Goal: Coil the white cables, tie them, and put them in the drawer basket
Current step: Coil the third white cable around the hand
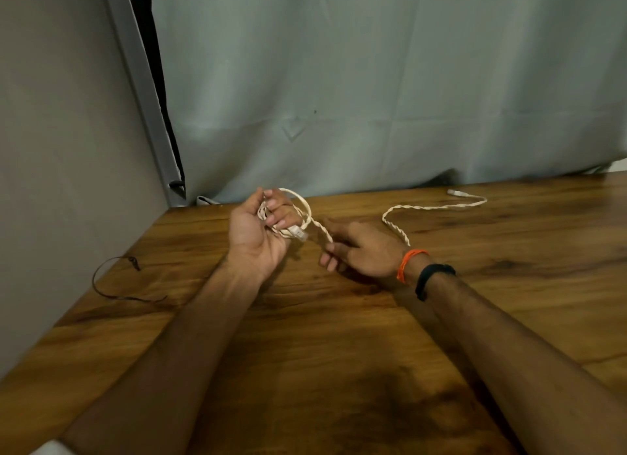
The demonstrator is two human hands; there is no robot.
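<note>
The left grip [263, 230] curls around loops of a thin white twisted cable [400, 210]. Just right of it, the right grip [353, 251] pinches the same cable, whose loose end trails farther right across the brown wooden tabletop [305, 353].

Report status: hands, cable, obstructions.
Left hand grips coiled loops. Right hand feeds white cable, tail on table. Dark tie lies clear.

The left hand [259, 232] is held palm-up with fingers curled; the right hand [361, 251], at its 3 o'clock, is turned palm-down, fingers bent.
</note>
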